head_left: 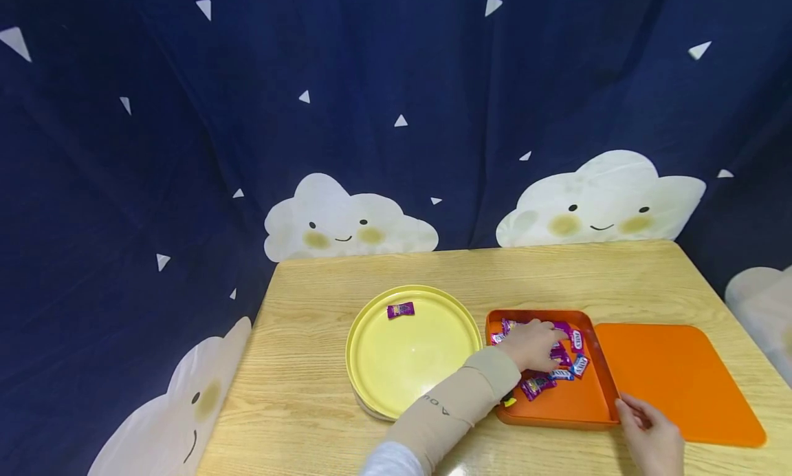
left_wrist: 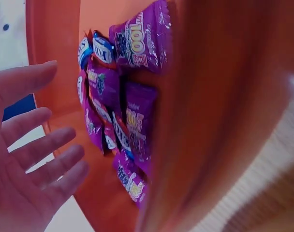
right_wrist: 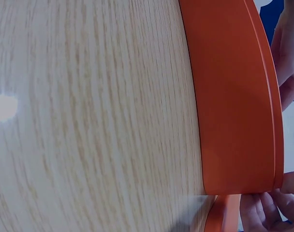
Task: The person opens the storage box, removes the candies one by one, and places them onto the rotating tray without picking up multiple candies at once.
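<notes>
An orange rectangular box (head_left: 575, 408) holds several small wrapped candies, some in purple wrappers with grapes printed on them. My left hand (head_left: 532, 345) reaches into it over the candies, partly covering them. In the left wrist view its fingers are spread and nearly straight, with nothing in them, beside a purple candy (left_wrist: 137, 38) and the pile. My right hand (head_left: 652, 435) pinches the box's near right corner between thumb and fingers, as the right wrist view also shows at the box wall (right_wrist: 234, 106).
A round yellow tray (head_left: 408, 373) stands left of the box, with one purple candy (head_left: 401, 309) near its far rim. A flat orange lid (head_left: 680, 386) lies right of the box on the wooden table (head_left: 297, 393). Behind hangs a dark blue curtain (head_left: 371, 63).
</notes>
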The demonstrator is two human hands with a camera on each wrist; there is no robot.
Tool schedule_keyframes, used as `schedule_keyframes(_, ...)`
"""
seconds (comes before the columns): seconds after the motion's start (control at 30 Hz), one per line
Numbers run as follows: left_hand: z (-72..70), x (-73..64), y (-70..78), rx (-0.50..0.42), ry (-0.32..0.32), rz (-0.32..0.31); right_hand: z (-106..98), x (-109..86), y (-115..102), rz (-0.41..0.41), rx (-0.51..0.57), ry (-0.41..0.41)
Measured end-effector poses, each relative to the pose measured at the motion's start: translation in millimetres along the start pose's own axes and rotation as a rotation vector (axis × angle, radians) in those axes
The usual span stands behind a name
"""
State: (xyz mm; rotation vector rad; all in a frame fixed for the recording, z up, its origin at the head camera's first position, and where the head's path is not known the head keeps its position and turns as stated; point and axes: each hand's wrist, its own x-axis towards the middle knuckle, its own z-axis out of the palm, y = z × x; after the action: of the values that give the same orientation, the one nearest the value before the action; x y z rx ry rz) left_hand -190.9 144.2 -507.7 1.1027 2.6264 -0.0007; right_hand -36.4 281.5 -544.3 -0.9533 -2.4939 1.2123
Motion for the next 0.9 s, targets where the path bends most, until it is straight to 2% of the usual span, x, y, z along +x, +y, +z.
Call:
schedule_keyframes(0.2, 0.5, 11.5, 7.4, -0.020, -0.028, 0.011, -1.5, 0.6, 1.0, 0.015, -0.001, -0.003)
schedule_keyframes(0.37, -2.7, 13.1, 16.4, -0.073, -0.060, -0.033, -0.8, 1.0, 0.7, 0.014, -0.011, -0.003)
schedule_keyframes(0.5, 0.2, 14.9, 24.1, -0.047, -0.058, -0.045, 0.4, 0.7, -0.3, 0.012, 0.000, 0.000)
schedule_keyframes(0.63, 6.0, 17.6, 29.3, 0.002, -0.023, -0.045, 0.8, -0.8, -1.0, 0.012, 0.009, 0.006)
schedule_keyframes(0.77, 8.8, 21.1, 31.6, -0.040, -0.009, -0.098, 0.3, -1.0, -1.7, 0.019, 0.005, -0.001)
schedule_keyframes(0.9, 15.0, 36.1, 30.8, -0.114, -0.027, -0.132, -0.1, 0.2, -2.0, 0.020, 0.002, -0.013)
